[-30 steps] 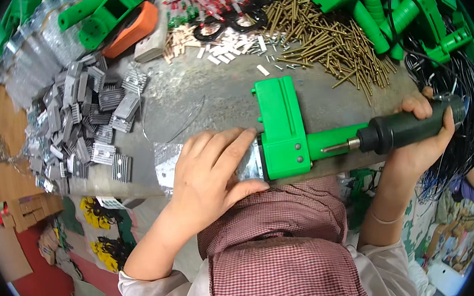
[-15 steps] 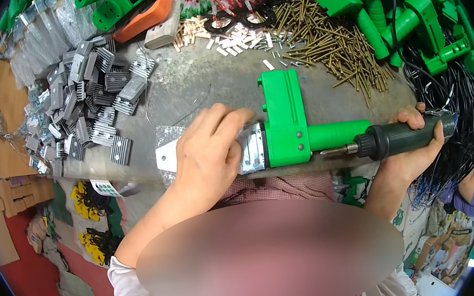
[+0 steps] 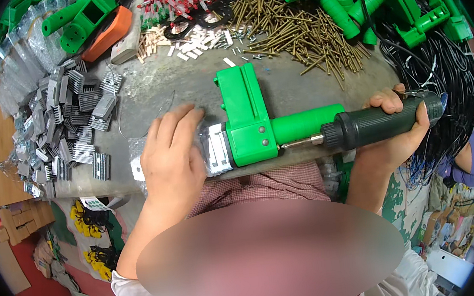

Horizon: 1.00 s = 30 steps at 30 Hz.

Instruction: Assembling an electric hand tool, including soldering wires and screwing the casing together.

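Observation:
A green plastic tool housing (image 3: 246, 115) with a ribbed round handle (image 3: 309, 122) lies near the bench's front edge. From its left side extends a metal part wrapped in clear plastic (image 3: 217, 149). My left hand (image 3: 170, 154) is closed over the wrapped part, its fingers bent across the top. My right hand (image 3: 398, 132) is wrapped round a dark electric screwdriver (image 3: 374, 125), held level and pointing left. The screwdriver's bit (image 3: 299, 142) reaches the housing's lower right edge, just below the handle; whether it sits in a screw cannot be told.
Grey finned metal blocks (image 3: 80, 114) are heaped at left. Long brass-coloured screws (image 3: 294, 34) and small white pieces (image 3: 187, 47) lie at the back. Green housings (image 3: 389, 5) and black cables (image 3: 440, 65) crowd the right. An orange part (image 3: 107, 34) lies back left.
The screwdriver has come closer to the housing, its bit now at the edge. My left hand has shifted slightly away from the housing along the wrapped part. The whole view has shifted.

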Available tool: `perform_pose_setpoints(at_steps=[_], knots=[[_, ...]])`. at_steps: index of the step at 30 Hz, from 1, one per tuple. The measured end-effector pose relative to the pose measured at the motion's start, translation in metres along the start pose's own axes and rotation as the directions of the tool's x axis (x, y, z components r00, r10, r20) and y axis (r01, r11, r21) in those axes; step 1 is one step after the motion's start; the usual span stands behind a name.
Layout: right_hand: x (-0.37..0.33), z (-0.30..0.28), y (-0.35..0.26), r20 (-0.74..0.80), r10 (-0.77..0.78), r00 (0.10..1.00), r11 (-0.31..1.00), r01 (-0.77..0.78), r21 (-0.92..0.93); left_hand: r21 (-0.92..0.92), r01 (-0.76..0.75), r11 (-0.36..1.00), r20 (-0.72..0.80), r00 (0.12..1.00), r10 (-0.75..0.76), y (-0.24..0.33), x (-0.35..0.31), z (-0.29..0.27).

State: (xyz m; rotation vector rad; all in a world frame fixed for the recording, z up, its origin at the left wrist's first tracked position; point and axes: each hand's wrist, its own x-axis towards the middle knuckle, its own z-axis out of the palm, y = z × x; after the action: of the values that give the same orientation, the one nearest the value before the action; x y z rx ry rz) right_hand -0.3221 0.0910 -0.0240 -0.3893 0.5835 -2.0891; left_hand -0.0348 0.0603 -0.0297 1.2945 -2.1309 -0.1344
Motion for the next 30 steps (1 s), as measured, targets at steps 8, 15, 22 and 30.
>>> perform_pose_setpoints(at_steps=[8,15,22,30], knots=[[-0.004,0.004,0.01,-0.062,-0.051,0.997,0.996,0.047,-0.074,-0.298,-0.047,0.953,0.28,0.95,0.135,-0.004,-0.001,-0.014],[-0.002,-0.008,0.009,0.175,0.171,0.97,0.907,-0.224,0.356,-0.254,-0.128,0.959,0.233,0.954,0.189,-0.013,-0.007,-0.003],[0.001,-0.007,0.008,0.196,0.184,0.963,0.921,-0.238,0.307,-0.286,-0.13,0.949,0.192,0.963,0.19,-0.012,-0.008,-0.002],[0.0,-0.004,0.005,0.186,0.122,0.975,0.953,-0.168,0.251,-0.312,-0.117,0.943,0.178,0.968,0.179,-0.012,-0.006,0.0]])
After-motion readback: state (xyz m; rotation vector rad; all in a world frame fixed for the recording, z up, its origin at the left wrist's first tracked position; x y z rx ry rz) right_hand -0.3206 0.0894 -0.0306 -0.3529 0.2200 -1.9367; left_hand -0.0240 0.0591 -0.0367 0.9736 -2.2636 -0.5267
